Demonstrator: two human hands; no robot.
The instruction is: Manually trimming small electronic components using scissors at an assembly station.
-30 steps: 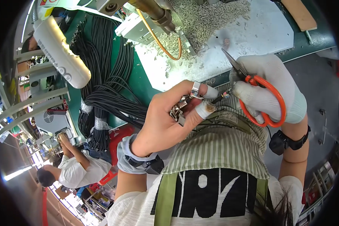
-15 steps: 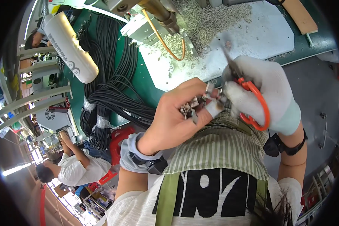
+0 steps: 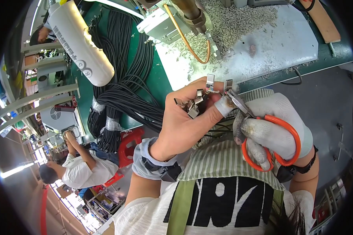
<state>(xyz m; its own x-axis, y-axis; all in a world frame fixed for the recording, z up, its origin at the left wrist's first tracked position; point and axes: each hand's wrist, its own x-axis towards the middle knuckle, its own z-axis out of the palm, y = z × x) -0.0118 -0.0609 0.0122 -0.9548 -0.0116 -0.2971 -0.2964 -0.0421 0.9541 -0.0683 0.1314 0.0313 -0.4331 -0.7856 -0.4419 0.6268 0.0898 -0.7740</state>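
Observation:
My bare left hand (image 3: 178, 127), its thumb tip covered in white, is closed around a bundle of cables. Several silvery USB-C plug ends (image 3: 193, 112) poke out between its fingers and thumb. One plug (image 3: 228, 85) stands up beside the thumb tip. My right hand (image 3: 276, 117), in a stained white glove, grips scissors (image 3: 298, 143) with orange handles. Their blades point up and left and reach the wires just below that plug, touching or nearly touching them. Whether the blades are fully closed is too small to tell.
A white board (image 3: 290, 43) ahead carries a heap of small metal pieces (image 3: 239, 27) under a press-like machine (image 3: 192, 15). Black cable bundles (image 3: 123, 86) lie on the green table at left, beneath a white tubular lamp (image 3: 80, 45). A seated person (image 3: 82, 168) works farther left.
My right hand has lowered and turned the scissors, bringing the blades from above the board to the plug by my left thumb. The plugs in my left hand now stand more spread and upright.

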